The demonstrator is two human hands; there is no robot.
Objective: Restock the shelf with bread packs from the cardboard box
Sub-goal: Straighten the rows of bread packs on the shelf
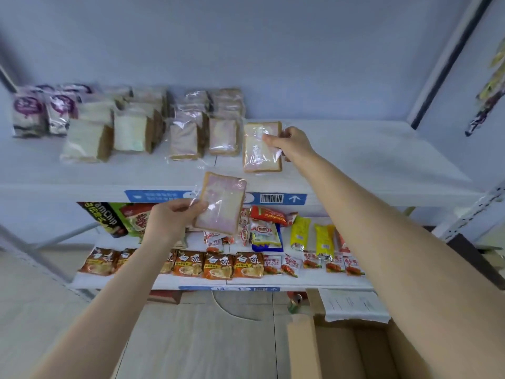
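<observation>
My right hand [291,142] grips a clear-wrapped pink-and-white bread pack [261,151] that stands on the white top shelf [355,162], just right of two rows of matching packs [222,135]. My left hand [170,218] holds a second bread pack [220,205] in the air in front of the shelf's front edge, tilted slightly. The cardboard box [355,348] sits open on the floor at lower right; nothing is visible inside it from here.
White sliced-bread packs [128,132] and purple bags [30,110] fill the top shelf's left part. The lower shelf [300,281] holds noodle packets [218,265], sausages and snack bags. A paper sheet [352,305] lies on a box flap. Wood-pattern floor lies below.
</observation>
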